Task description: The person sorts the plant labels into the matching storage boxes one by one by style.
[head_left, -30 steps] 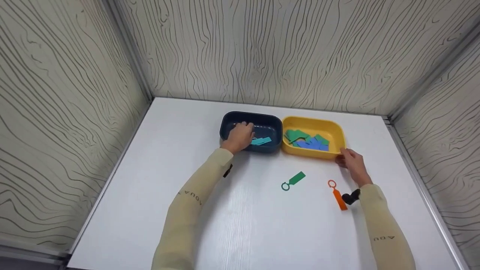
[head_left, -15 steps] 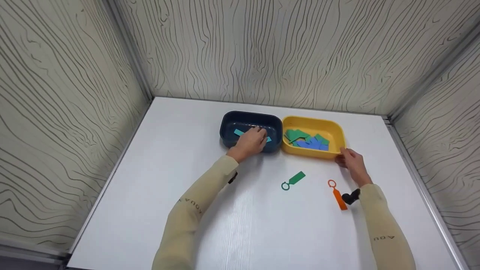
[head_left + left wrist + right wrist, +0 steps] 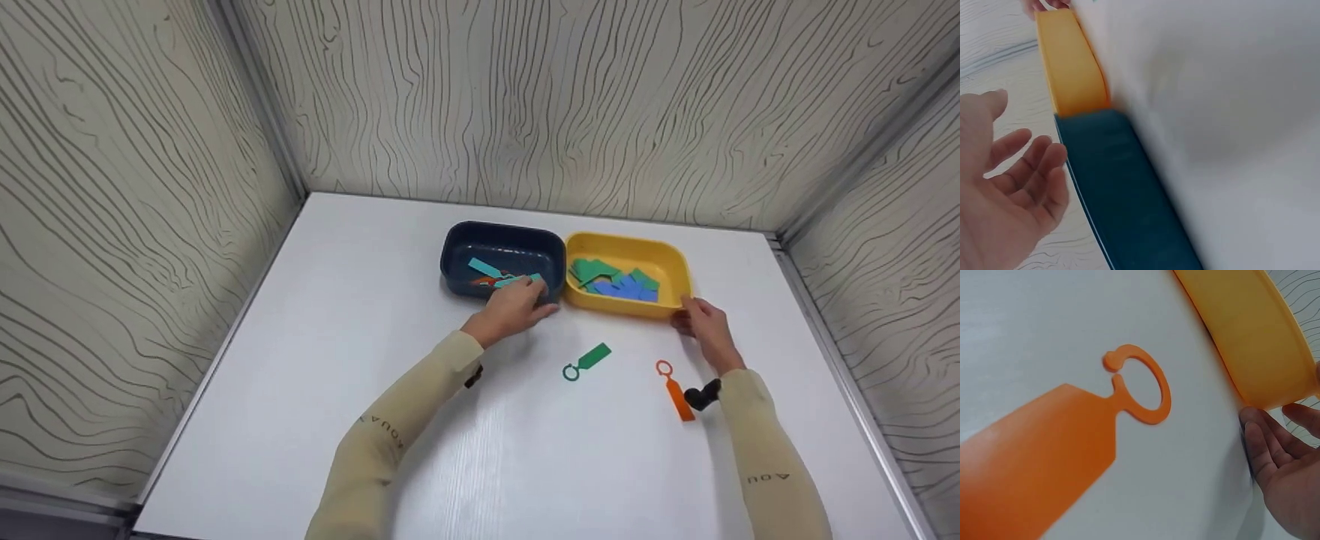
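My left hand [image 3: 514, 309] is above the front rim of the dark blue bin [image 3: 466, 234], its fingers loosely bent. In the left wrist view that hand [image 3: 1016, 185] holds nothing, beside the blue bin's wall [image 3: 1123, 191]. Inside the bin lie turquoise tags [image 3: 486, 268] and orange-red tags [image 3: 484, 281], partly hidden by my fingers. My right hand [image 3: 707, 326] grips the front right corner of the yellow bin [image 3: 667, 262]; in the right wrist view its fingertips [image 3: 1249, 415] touch the bin's lower corner. The yellow bin holds green tags [image 3: 596, 270] and blue tags [image 3: 626, 289].
A green ring tag [image 3: 595, 355] lies on the white table [image 3: 480, 450] before the bins. An orange ring tag [image 3: 679, 399] is farther right, near my right wrist. Patterned panels [image 3: 517, 105] stand behind and at both sides. The two bins stand side by side.
My left hand has moved rightward across the blue bin and back toward its front rim, uncovering turquoise and orange-red tags. My right hand stays at the yellow bin's corner.
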A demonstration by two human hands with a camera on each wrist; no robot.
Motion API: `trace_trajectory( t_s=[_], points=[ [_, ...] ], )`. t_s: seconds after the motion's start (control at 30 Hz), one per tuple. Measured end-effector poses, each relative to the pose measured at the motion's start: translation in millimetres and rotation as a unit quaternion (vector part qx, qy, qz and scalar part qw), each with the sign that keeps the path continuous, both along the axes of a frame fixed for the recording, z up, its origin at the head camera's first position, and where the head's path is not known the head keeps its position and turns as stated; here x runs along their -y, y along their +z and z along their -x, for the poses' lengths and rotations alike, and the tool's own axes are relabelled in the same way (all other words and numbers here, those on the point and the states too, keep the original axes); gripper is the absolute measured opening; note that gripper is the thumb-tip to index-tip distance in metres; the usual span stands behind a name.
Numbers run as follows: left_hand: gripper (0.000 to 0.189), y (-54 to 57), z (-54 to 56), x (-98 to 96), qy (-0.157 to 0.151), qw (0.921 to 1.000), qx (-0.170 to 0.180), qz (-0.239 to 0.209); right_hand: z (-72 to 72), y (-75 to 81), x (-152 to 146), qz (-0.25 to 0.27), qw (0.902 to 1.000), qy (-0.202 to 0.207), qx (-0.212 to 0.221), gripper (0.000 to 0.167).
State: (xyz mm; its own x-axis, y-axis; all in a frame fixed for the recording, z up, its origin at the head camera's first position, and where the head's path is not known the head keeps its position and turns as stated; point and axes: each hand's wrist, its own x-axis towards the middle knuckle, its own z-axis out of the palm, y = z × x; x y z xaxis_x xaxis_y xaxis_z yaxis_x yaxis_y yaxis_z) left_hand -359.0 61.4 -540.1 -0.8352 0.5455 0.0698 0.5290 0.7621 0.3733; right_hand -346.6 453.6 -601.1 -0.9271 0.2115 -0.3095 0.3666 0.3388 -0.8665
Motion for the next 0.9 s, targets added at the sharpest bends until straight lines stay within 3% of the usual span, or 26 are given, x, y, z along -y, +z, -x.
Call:
trace_trajectory(
  t_s=[0.13, 0.3, 0.57, 0.9],
  points=[
    [0.053, -1.4, -10.2, -8.9, 0.006, 0.9989, 0.044, -0.015, -0.8, -0.6, 1, 0.0, 1.0, 0.001, -0.006, 0.074],
    [0.053, -7.9, -19.7, -19.6, 0.011, 0.9982, 0.057, -0.016, -1.4, 0.0, 0, 0.025, 0.9991, -0.001, -0.033, 0.07],
    [0.047, -25.7, -39.3, -37.8, 0.005, 0.9948, 0.097, 0.031, -1.3, -2.5, -1, 0.002, 0.9998, 0.011, -0.017, 0.073],
    [0.047, -42.6, -64.6, -59.3, -0.004, 0.9907, 0.074, 0.115, -1.8, -1.4, -1, -0.004, 0.9999, 0.015, -0.007, 0.077]
  ],
)
